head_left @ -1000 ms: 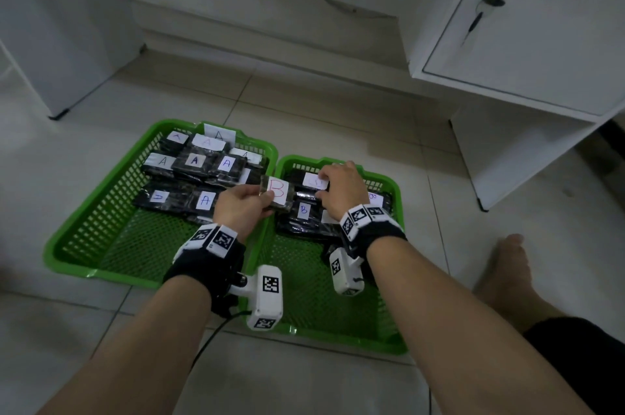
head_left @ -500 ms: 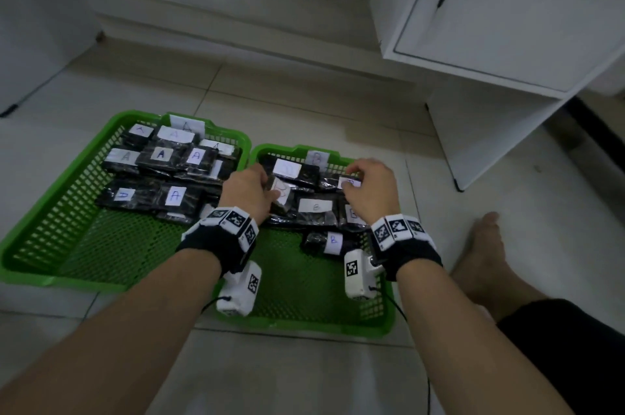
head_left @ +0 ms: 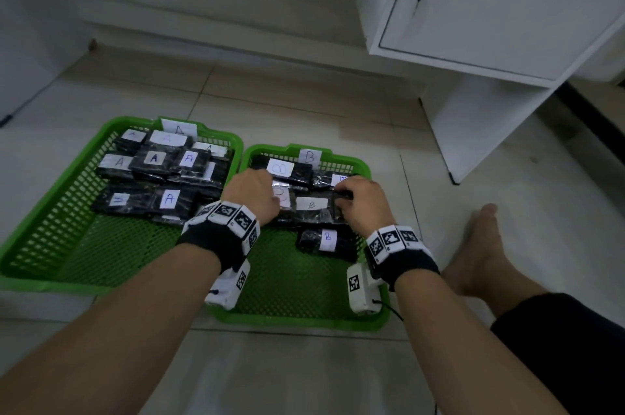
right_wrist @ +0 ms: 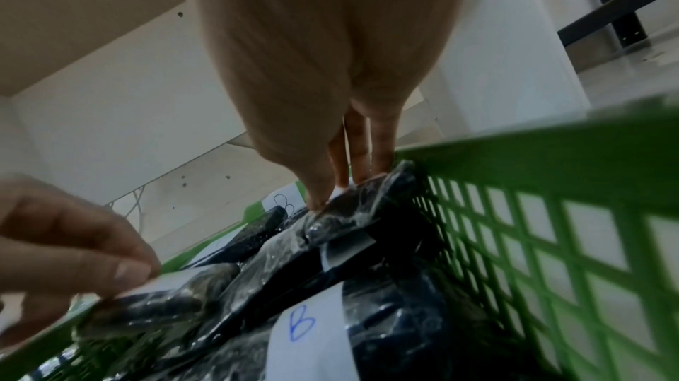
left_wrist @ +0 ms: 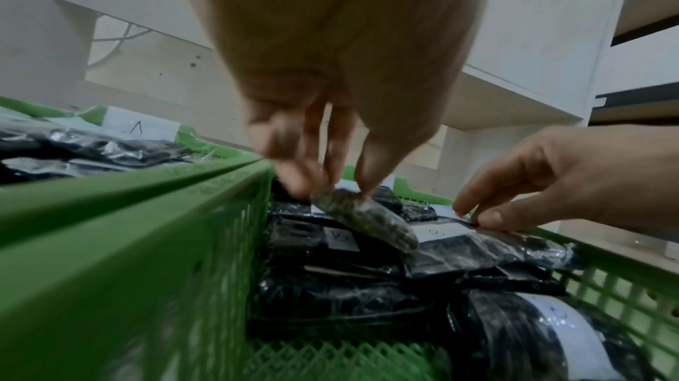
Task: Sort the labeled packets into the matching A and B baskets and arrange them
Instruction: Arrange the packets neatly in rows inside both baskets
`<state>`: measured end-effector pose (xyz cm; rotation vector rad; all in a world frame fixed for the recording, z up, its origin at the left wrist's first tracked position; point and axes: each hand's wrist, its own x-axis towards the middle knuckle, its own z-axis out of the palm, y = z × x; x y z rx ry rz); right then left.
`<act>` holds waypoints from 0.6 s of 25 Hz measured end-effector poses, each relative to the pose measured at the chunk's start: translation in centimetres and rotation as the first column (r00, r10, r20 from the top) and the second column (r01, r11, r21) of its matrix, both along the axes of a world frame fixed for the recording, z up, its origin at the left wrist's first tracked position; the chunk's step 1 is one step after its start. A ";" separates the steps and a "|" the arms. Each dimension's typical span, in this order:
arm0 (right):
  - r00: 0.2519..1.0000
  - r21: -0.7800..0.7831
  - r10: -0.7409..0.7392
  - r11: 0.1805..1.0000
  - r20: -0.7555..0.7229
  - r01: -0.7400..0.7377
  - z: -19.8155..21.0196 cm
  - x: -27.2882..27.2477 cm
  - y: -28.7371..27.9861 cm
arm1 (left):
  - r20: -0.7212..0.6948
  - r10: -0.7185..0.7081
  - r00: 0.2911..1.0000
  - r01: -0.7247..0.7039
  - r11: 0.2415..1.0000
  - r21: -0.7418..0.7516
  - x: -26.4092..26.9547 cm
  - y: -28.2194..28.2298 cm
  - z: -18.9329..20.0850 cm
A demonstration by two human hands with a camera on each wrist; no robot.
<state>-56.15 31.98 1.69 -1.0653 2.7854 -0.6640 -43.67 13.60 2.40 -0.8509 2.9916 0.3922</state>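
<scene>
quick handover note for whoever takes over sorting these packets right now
Left hand: pinching a B packet at the left side of the B basket.
Right hand: pinching a packet edge near the B basket's right wall.
A packets lie in the A basket, B packets in the B basket; none show on the floor.
Done: sorting looks complete.
Left: set down the held packet and straighten the overlapping B packets.

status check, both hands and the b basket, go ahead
Left hand pinches a packet over B basket. Right hand pinches another packet's edge. Nothing in the way.
</scene>
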 end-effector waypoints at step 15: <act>0.999 0.282 0.032 0.959 -0.006 -0.029 0.6 1.7 -0.6 | 0.351 -0.261 0.900 0.338 0.924 -0.181 0.1 -0.3 0.2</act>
